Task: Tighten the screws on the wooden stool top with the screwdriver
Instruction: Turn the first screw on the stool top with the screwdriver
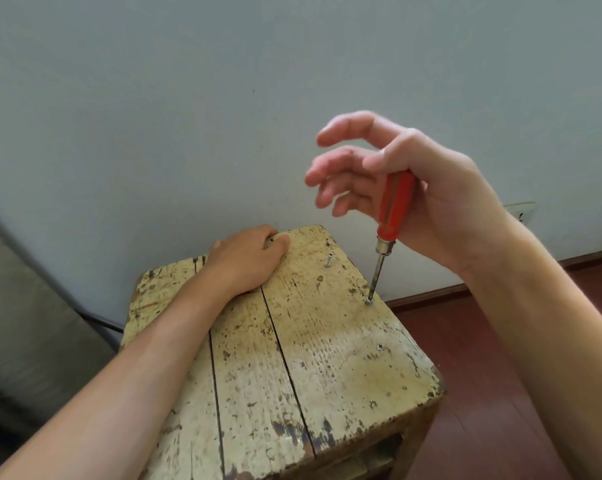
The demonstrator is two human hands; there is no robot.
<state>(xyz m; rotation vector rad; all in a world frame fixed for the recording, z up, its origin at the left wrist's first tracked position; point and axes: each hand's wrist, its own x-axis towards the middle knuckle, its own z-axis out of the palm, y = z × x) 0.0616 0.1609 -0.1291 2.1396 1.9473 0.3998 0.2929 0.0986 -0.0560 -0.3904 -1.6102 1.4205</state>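
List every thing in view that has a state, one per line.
stool top: level, paint worn.
screwdriver: nearly upright, tip seated in a screw head.
screw under the tip: almost down to the wood.
far screw: standing proud, not driven.
middle screw: flush.
nearest screw: flush.
right hand: thumb and palm hold the handle, fingers spread.
left hand: grips the top's far edge.

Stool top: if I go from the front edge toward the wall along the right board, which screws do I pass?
Front screw → second screw → third screw, under the screwdriver → fourth screw, sticking up.
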